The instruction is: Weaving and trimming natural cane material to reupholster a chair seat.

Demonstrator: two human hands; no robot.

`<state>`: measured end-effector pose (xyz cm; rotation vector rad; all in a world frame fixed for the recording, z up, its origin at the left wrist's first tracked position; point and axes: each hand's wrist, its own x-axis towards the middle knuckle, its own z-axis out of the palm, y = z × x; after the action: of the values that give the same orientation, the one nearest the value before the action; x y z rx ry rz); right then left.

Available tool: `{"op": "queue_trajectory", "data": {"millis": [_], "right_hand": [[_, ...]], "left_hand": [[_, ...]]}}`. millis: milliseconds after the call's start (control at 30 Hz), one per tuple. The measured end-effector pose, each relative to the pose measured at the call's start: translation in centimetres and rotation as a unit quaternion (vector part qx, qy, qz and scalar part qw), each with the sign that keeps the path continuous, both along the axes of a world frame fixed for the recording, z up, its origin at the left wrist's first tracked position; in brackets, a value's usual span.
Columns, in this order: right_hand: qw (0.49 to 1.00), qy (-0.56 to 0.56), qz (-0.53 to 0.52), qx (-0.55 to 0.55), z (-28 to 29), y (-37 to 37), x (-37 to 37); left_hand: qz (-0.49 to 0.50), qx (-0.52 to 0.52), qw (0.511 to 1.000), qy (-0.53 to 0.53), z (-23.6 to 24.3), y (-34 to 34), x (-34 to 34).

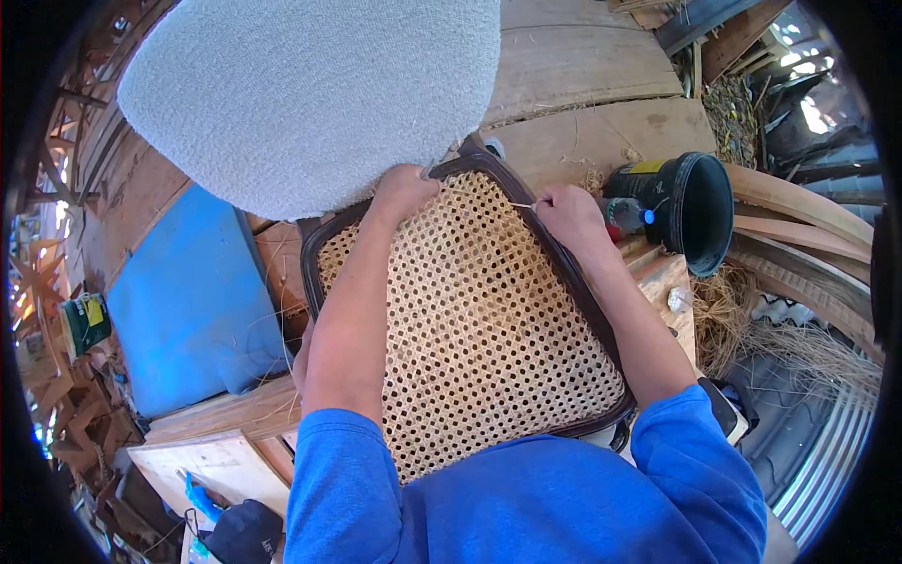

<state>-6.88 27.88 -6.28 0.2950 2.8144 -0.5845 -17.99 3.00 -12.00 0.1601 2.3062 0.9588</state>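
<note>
A woven cane panel (479,329) in a dark frame (601,362) lies in front of me, with a white padded cushion (310,94) beyond its top edge. My left hand (404,193) rests at that edge with fingers closed, a small grey piece (427,173) showing by them; its fingertips are partly hidden. At the right side of the frame, my right hand (564,214) pinches a thin pale cane strand (520,204), which stretches leftward over the weave toward the left hand.
A blue board (193,301) lies left. A dark bucket (705,216), a plastic bottle (629,214), curved timber pieces (803,202) and loose fibres (714,329) are at the right. Wooden planks (583,132) span the back; a black bag (240,536) sits lower left.
</note>
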Motion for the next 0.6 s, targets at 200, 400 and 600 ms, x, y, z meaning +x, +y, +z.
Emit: {"op": "queue_trajectory", "data": {"millis": [200,400,600], "right_hand": [[0.992,0.082,-0.038,-0.084,-0.4,0.8,1.9],[0.96,-0.024,-0.182,-0.21,1.1,3.0,4.4],[0.983,0.067,-0.104,-0.138,3.7,0.4,7.9]], "left_hand": [[-0.007,-0.043,0.996,0.078,0.1,0.5,0.7],[0.016,-0.013,0.999,0.027,1.0,0.3,0.9],[-0.002,0.004,1.0,-0.017,0.8,-0.5,0.7]]}}
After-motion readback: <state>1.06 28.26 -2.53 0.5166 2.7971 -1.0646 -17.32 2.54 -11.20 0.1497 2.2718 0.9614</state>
